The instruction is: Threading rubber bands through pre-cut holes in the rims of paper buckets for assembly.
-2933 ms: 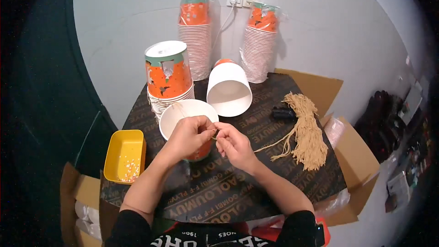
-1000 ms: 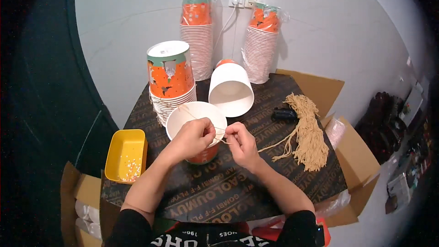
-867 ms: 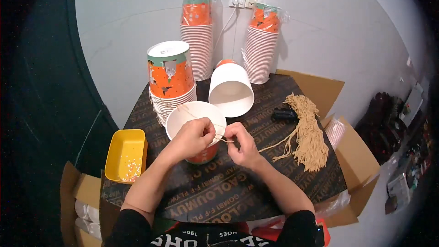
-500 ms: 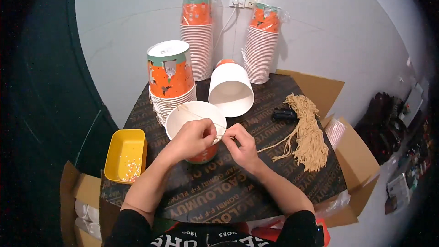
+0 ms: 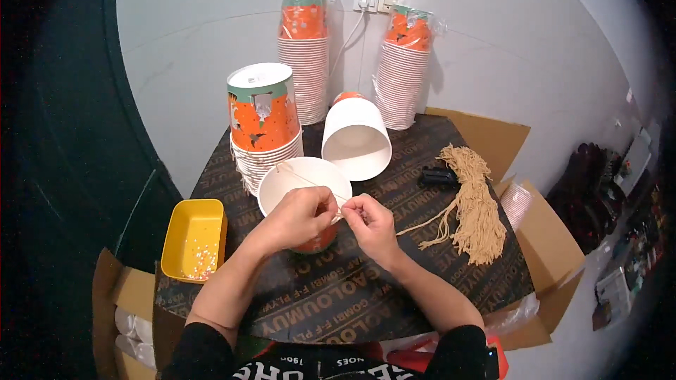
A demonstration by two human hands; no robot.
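Note:
An orange paper bucket with a white inside [image 5: 278, 186] stands in front of me on the table. A thin tan string [image 5: 304, 179] runs from its far left rim across the opening to my fingers. My left hand [image 5: 301, 217] is closed in a pinch on the string over the near right rim. Beside it my right hand [image 5: 372, 232] also pinches the string, thumb against fingers, just outside the rim. The string's end between the fingertips is mostly hidden. To the right lies a thick bundle of tan strings [image 5: 473, 211], with a few strands trailing toward my right hand.
Behind the bucket stands an upside-down stack of orange buckets [image 5: 264, 116]. White-lined buckets [image 5: 355, 137] lie on their side, and two wrapped stacks [image 5: 306, 63] stand at the wall. A yellow tray [image 5: 174, 239] holds small beads. A black object [image 5: 436, 177] sits by the strings. Cardboard boxes [image 5: 546, 239] flank the table.
The bucket has shifted slightly to the right. My left hand has moved a little right and down, while both hands keep pinching the string.

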